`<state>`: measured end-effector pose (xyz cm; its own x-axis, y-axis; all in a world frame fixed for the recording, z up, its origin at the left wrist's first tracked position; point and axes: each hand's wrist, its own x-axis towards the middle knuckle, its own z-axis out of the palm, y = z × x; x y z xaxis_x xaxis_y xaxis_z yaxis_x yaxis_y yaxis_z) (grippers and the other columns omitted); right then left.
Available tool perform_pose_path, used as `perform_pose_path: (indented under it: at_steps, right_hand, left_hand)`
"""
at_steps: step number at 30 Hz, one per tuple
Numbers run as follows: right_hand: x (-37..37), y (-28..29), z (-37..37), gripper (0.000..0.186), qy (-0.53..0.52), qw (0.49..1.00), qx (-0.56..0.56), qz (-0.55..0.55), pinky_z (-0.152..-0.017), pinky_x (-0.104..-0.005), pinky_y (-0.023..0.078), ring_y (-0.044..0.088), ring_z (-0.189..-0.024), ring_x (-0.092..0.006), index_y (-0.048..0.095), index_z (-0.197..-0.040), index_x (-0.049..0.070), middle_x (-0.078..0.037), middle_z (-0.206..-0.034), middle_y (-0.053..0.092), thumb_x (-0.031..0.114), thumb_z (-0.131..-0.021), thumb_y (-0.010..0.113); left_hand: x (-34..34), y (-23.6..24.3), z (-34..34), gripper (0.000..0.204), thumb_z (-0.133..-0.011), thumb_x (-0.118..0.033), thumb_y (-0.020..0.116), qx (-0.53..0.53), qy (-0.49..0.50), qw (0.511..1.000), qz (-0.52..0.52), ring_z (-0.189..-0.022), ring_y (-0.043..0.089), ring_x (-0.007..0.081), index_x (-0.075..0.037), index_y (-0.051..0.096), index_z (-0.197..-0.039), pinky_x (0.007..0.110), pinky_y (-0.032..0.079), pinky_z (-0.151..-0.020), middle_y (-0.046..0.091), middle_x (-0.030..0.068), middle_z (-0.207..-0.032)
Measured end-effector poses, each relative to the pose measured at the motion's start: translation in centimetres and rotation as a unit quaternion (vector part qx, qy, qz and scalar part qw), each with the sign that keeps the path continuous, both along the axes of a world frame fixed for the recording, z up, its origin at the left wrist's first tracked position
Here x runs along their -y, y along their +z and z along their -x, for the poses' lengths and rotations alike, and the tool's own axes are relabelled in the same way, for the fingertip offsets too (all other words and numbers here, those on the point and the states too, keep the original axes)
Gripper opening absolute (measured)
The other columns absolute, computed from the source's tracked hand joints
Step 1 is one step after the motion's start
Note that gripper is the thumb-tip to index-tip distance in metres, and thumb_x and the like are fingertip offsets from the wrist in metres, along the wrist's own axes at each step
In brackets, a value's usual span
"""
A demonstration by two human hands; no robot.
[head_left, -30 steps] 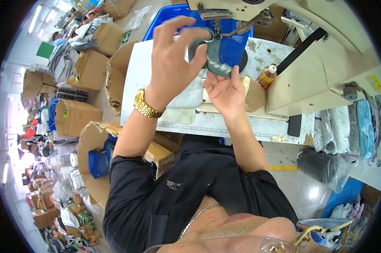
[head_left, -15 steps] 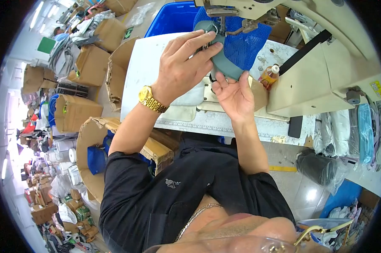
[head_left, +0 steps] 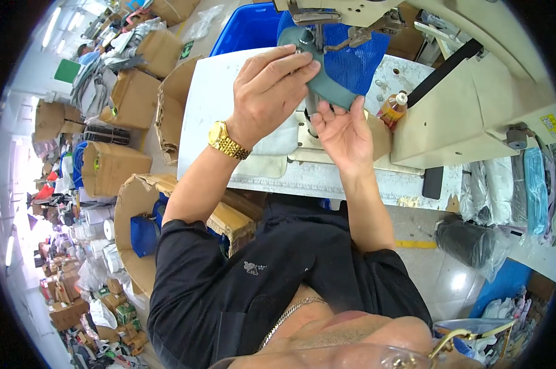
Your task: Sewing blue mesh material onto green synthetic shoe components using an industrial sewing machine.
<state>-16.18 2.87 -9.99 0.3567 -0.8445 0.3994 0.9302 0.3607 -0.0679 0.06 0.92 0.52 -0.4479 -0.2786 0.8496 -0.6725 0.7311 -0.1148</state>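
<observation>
A curved grey-green sewing piece (head_left: 334,92) is joined to blue mesh (head_left: 358,66) and sits at the sewing machine's presser foot (head_left: 318,40). My left hand (head_left: 270,89) holds the grey-green part from the left, fingers bent over it close to the foot; its thumb is hidden. Palm up, my right hand (head_left: 347,136) pinches the piece's near lower edge between thumb and fingertips. Part of the mesh lies behind the machine head, out of sight.
The machine body (head_left: 468,104) fills the right side of the white worktable (head_left: 207,98). By it stands a small bottle (head_left: 391,112) with a white cap. Beyond the table is a blue bin (head_left: 241,31). An open cardboard box (head_left: 130,246) stands at the left.
The grey-green piece has shifted and turned slightly at the presser foot, its near edge moving a little away from me. Both hands have moved only slightly with it, keeping their hold.
</observation>
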Motion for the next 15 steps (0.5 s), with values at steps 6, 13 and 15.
perform_pose_path:
  at_steps: [6, 13, 15]
  right_hand:
    - [0.4, 0.8, -0.1, 0.038, -0.011, 1.0, -0.002, -0.006, -0.093, -0.0428, 0.053, 0.064, -0.113, -0.028, 0.056, -0.128, 0.008, -0.015, -0.121, 0.066, 0.033, -0.104, 0.042]
    - [0.4, 0.5, -0.4, 0.037, -0.038, 0.999, -0.032, -0.014, -0.092, -0.0426, 0.053, 0.064, -0.111, -0.0273, 0.056, -0.128, 0.007, -0.015, -0.12, 0.066, 0.032, -0.104, 0.044]
    - [0.2, 0.7, -0.6, 0.037, -0.055, 0.998, -0.041, -0.002, -0.091, -0.0419, 0.053, 0.064, -0.111, -0.0261, 0.055, -0.129, 0.008, -0.014, -0.12, 0.066, 0.033, -0.103, 0.045]
  left_hand:
    - [0.9, -0.1, -0.2, 0.035, -0.065, -0.002, 0.076, -0.01, -0.004, 1.0, 0.011, -0.101, 0.065, 0.0219, -0.009, 0.075, -0.099, 0.033, 0.053, -0.084, 0.07, 0.0024, -0.107]
    - [0.1, -0.2, 0.3, 0.032, -0.068, -0.003, 0.076, -0.007, 0.014, 1.0, 0.012, -0.103, 0.065, 0.0235, -0.008, 0.074, -0.1, 0.035, 0.053, -0.085, 0.069, 0.0039, -0.108]
    - [0.0, -0.5, 0.3, 0.032, -0.068, -0.003, 0.076, -0.019, 0.004, 1.0, 0.016, -0.103, 0.065, 0.0238, -0.007, 0.074, -0.1, 0.035, 0.053, -0.086, 0.069, 0.0043, -0.109]
